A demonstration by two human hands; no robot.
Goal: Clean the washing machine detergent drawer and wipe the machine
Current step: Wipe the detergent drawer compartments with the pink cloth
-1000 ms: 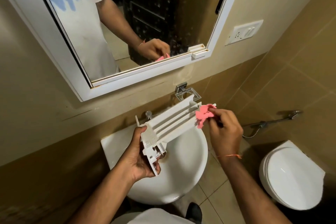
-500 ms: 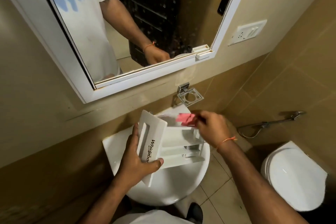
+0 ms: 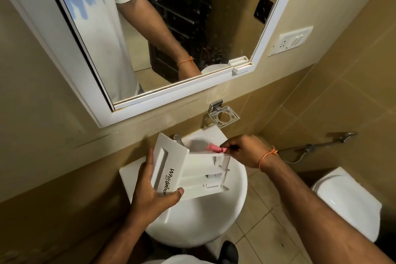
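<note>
The detergent drawer (image 3: pixel 192 169) is held over the white sink (image 3: pixel 233 203), its far edge near the tap (image 3: pixel 177 139) at 12 o'clock. The left hand (image 3: pixel 152 191) grips the front panel at 9 o'clock, thumb curled under its lower edge. The right hand (image 3: pixel 246 150) pinches a pink cloth (image 3: pixel 214 148) on the drawer's back corner at 1 o'clock. A toilet (image 3: pixel 347 201) stands at 3 o'clock.

Bare forearms; orange thread bracelet (image 3: pixel 269 156) on the right wrist; white short-sleeved shirt (image 3: pixel 102 34).
</note>
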